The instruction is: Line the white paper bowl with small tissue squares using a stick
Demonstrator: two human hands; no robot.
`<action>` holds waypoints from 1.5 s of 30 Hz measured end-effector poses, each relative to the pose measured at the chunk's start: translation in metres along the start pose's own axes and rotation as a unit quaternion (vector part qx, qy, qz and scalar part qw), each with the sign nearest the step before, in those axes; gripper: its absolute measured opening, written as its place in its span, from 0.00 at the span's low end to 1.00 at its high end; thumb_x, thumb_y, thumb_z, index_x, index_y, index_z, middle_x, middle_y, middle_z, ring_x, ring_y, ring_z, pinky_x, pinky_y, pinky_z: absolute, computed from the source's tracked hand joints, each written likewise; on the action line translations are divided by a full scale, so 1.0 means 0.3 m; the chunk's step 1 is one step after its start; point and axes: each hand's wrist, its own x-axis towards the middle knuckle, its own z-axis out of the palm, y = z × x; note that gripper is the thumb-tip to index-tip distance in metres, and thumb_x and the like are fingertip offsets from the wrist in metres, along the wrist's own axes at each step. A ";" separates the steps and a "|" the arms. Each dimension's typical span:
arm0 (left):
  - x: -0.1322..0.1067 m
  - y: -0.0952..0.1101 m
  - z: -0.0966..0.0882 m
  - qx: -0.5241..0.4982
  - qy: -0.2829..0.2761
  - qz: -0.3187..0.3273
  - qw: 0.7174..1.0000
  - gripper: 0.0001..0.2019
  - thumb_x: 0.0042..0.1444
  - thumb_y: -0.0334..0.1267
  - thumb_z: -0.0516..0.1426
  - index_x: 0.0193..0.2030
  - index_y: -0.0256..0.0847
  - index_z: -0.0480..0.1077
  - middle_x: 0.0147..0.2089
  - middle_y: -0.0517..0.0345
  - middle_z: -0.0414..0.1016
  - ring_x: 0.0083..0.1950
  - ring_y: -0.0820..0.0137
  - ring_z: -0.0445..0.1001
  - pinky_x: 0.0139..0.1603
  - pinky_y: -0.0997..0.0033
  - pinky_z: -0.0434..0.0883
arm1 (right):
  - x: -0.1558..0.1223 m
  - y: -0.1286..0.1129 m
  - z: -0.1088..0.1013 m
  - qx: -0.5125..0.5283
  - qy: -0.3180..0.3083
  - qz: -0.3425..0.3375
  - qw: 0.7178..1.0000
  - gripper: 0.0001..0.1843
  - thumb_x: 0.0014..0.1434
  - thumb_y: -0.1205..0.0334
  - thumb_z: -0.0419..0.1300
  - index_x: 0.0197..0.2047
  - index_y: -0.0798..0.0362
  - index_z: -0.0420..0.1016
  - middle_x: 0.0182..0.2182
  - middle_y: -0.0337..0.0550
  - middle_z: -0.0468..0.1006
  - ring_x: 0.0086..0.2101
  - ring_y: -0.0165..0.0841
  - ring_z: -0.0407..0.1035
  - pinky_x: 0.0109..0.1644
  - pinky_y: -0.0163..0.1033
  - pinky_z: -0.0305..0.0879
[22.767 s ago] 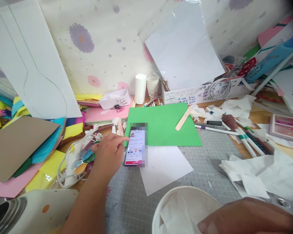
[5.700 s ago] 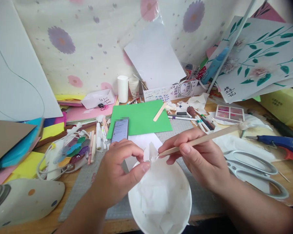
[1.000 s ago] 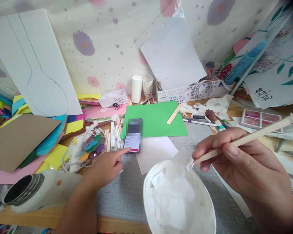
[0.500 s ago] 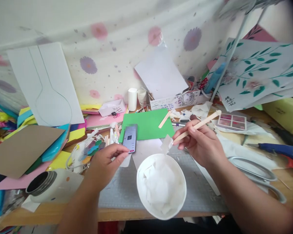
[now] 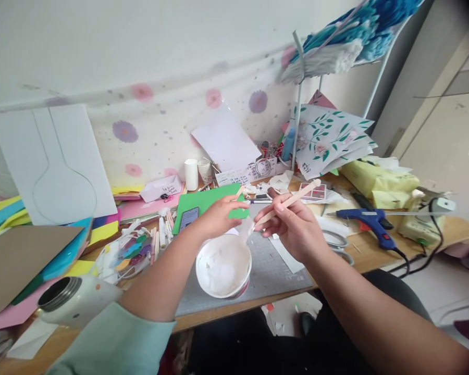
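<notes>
My right hand [image 5: 295,226] pinches a wooden craft stick [image 5: 299,196] tilted up to the right. At the stick's lower end hangs a thin white scrap [image 5: 245,229], paper or tissue, above the bowl's far rim. The white bowl [image 5: 248,273] stands at the mat's front edge with white, papery material inside. My left hand [image 5: 221,214] reaches over the green sheet [image 5: 187,200], fingers stretched out and apart. Just beyond its fingers shows the end of a second craft stick [image 5: 240,191]; contact is unclear. A phone [image 5: 188,217] is partly covered by my left forearm.
A grey cutting mat [image 5: 275,271] lies under the bowl. To the right are a blue glue gun [image 5: 369,221] with its cord and grey-handled scissors [image 5: 334,239]. A wide-mouthed bottle [image 5: 82,299] lies at left, near markers [image 5: 162,232]. White cups [image 5: 191,174] stand behind.
My left hand has moved from beside the phone forward and right, toward the stick on the green sheet. My right hand still holds its stick and scrap. The view has shifted rightward.
</notes>
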 end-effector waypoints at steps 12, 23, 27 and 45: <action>-0.371 0.192 -0.046 -0.037 0.078 0.073 0.994 0.06 0.56 0.38 0.64 0.37 0.44 0.71 0.36 0.61 0.76 0.39 0.68 0.75 0.41 0.70 0.71 | -0.080 -0.043 0.081 -0.012 0.023 -0.007 1.000 0.19 0.56 0.49 0.72 0.34 0.49 0.67 0.28 0.37 0.87 0.27 0.32 0.84 0.24 0.28 0.76; -0.432 0.158 0.026 0.011 0.186 0.102 0.977 0.05 0.59 0.29 0.59 0.35 0.42 0.74 0.35 0.59 0.74 0.36 0.70 0.73 0.38 0.72 0.70 | -0.098 -0.042 0.121 -0.034 0.040 0.009 0.999 0.21 0.53 0.47 0.72 0.34 0.49 0.66 0.26 0.38 0.86 0.25 0.33 0.83 0.22 0.28 0.74; -0.433 0.156 0.041 -0.032 0.187 0.063 0.980 0.07 0.59 0.29 0.57 0.31 0.42 0.72 0.32 0.59 0.73 0.35 0.69 0.73 0.38 0.71 0.69 | -0.102 -0.031 0.120 -0.030 0.035 0.014 0.999 0.21 0.54 0.48 0.72 0.34 0.49 0.66 0.28 0.39 0.87 0.25 0.33 0.84 0.23 0.28 0.74; -0.470 0.133 0.104 -0.447 0.204 -0.102 0.865 0.10 0.56 0.44 0.66 0.34 0.40 0.73 0.34 0.60 0.76 0.39 0.69 0.76 0.43 0.71 0.71 | -0.191 0.034 0.137 -0.162 -0.072 -0.185 0.967 0.05 0.69 0.57 0.61 0.42 0.47 0.77 0.40 0.45 0.88 0.42 0.39 0.82 0.48 0.47 0.78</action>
